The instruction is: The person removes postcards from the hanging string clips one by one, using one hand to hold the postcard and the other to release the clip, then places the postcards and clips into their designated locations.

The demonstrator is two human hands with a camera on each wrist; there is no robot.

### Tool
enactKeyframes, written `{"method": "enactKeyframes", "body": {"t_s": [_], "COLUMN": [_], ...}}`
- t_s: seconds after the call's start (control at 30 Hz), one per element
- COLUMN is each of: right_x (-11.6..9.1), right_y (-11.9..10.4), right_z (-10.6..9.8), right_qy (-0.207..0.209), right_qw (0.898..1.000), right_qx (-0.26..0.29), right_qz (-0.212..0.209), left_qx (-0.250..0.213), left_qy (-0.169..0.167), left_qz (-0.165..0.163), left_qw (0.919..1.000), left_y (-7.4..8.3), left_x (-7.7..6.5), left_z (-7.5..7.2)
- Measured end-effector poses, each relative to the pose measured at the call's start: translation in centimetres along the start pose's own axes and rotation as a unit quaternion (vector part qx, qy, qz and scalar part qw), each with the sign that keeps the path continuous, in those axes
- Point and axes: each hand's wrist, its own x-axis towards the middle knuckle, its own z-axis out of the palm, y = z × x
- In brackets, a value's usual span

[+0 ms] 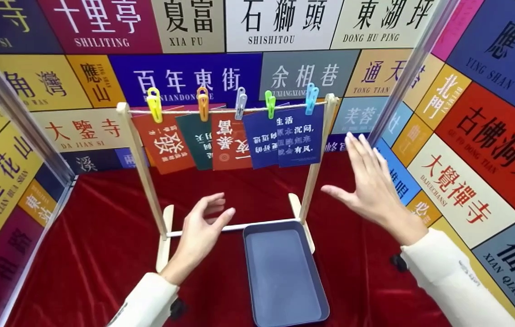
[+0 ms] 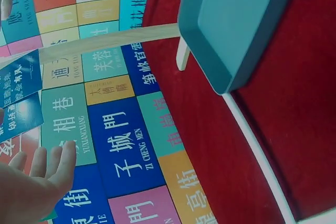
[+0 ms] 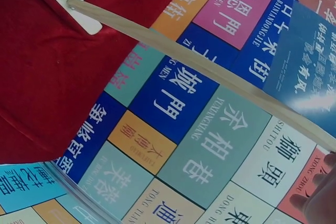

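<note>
Cards [image 1: 229, 144] lengthwise downward, some slanted

Velvety red cloth [image 1: 103, 254] with a soft sheen covers the counter [image 1: 366, 281]; smooth metal-looking posts [image 1: 21, 111] at its far corners. Matt wooden rack [image 1: 149, 190], shiny plastic clips [image 1: 240, 104], glossy paper cards [image 1: 231, 147], smooth matt plastic-looking tray [image 1: 282, 272].

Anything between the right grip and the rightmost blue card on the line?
Yes: in the head view, the right wooden post stands between the right grip and the rightmost blue card. Depth is hard to judge.
</note>
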Motion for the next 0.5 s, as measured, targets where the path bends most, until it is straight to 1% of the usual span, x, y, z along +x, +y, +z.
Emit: {"method": "enactKeyframes", "body": {"t_s": [0.13, 0.27, 0.33, 0.4, 0.5], "right_x": [0.8, 1.7, 2.1, 2.6, 3.3], "right_y": [0.1, 0.3, 0.5, 0.5, 0.5], "right_z": [-0.4, -0.8, -1.0, -1.3, -1.8], "right_qy": [0.009, 0.046, 0.066, 0.078, 0.073], "right_qw": [1.000, 0.998, 0.996, 0.994, 0.993], "right_qx": [0.011, 0.035, 0.051, 0.066, 0.083], "right_qz": [-0.006, -0.024, -0.034, -0.041, -0.044], "left_qx": [-0.014, -0.038, -0.057, -0.081, -0.115], "left_qy": [0.000, 0.002, 0.002, 0.004, 0.003], "left_qz": [-0.009, -0.002, -0.001, -0.001, -0.010], "left_qw": [0.9999, 0.9993, 0.9984, 0.9967, 0.9933], "left_y": [0.3, 0.6, 0.7, 0.9, 1.2], "left_x": [0.4, 0.9, 1.3, 1.6, 2.1], "left_z": [0.6, 1.4, 1.8, 2.3, 3.1]}}
